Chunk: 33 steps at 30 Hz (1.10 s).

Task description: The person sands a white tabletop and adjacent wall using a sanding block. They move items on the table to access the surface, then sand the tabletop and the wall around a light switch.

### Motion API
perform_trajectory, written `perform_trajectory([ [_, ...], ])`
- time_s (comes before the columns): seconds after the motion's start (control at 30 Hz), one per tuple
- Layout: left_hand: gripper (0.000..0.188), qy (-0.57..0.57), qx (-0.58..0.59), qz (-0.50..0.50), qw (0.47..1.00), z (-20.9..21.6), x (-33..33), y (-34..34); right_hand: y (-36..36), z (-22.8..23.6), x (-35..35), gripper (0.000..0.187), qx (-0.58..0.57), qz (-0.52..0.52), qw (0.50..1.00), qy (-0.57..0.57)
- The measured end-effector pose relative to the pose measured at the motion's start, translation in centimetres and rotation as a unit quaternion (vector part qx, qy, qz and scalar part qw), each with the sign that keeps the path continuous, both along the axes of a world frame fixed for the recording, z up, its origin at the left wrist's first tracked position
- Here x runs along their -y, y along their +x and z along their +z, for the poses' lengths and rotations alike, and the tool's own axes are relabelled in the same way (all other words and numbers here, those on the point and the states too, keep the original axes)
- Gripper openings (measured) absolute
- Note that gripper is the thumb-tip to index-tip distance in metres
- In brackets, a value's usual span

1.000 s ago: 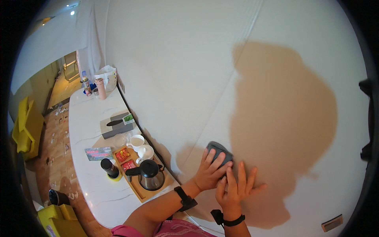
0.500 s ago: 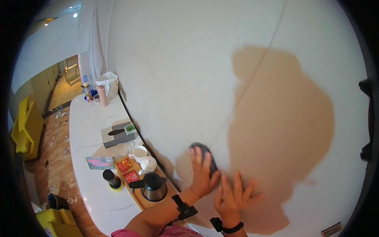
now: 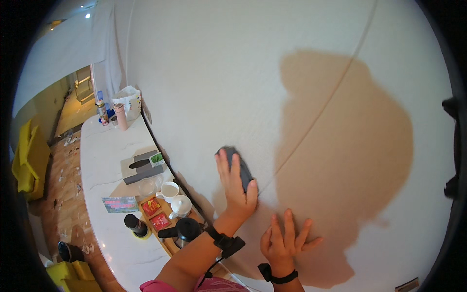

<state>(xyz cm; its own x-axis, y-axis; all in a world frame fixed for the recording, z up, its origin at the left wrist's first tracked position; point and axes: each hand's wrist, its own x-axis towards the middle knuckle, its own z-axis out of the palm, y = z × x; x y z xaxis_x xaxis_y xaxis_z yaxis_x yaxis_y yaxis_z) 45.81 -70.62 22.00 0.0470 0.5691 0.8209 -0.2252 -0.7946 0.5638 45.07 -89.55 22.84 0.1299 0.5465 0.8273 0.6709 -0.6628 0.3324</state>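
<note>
Against the pale wall (image 3: 204, 107), my left hand (image 3: 236, 192) holds a flat, dark grey oval pad (image 3: 244, 174). Its fingers lie over the pad, with the thumb along the near edge. Whether it is a folded cloth or a sponge, I cannot make out. Lower and to the right, my right hand (image 3: 284, 246) rests on the wall with fingers spread and nothing in it. Black bands circle both wrists.
Left of the wall stands a white table (image 3: 104, 165). A wooden tray (image 3: 168, 246) there carries a kettle (image 3: 186, 228), white cups (image 3: 169, 191) and red packets. A tissue box (image 3: 141, 166), dark jar (image 3: 135, 224), pink bottle (image 3: 120, 117) and bag (image 3: 129, 102) stand nearby.
My left hand has slid the grey pad up and to the left along the wall. My right hand stays in about the same place, fingers still spread.
</note>
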Motion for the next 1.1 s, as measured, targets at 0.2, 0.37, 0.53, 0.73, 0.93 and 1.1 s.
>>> perform_trajectory([
  [0.2,0.071,0.044,-0.049,-0.022,0.998,-2.5,2.8,-1.0,-0.2,0.1,-0.4,0.028,-0.007,-0.01,1.0,0.01],
  [0.37,0.057,0.202,-0.039,-0.06,0.977,-0.2,2.5,-1.1,-0.4,0.2,-0.4,0.028,-0.019,-0.016,1.0,0.013],
  [0.53,0.059,0.258,-0.009,-0.09,0.962,5.4,0.4,-0.1,-0.1,0.0,0.3,0.029,-0.021,-0.016,1.0,0.009],
  [0.73,0.068,0.11,0.019,-0.051,0.992,6.1,-0.8,0.3,-0.4,-0.2,0.1,0.031,-0.026,-0.019,0.999,0.013],
  [0.93,0.07,0.003,-0.002,-0.021,1.0,1.2,-0.1,0.3,-0.3,-0.1,0.1,0.031,-0.024,-0.019,0.999,0.013],
  [1.1,0.069,0.06,-0.051,-0.059,0.995,-1.1,2.5,-0.9,-0.2,-0.3,-0.3,0.036,-0.066,0.101,0.991,0.051],
])
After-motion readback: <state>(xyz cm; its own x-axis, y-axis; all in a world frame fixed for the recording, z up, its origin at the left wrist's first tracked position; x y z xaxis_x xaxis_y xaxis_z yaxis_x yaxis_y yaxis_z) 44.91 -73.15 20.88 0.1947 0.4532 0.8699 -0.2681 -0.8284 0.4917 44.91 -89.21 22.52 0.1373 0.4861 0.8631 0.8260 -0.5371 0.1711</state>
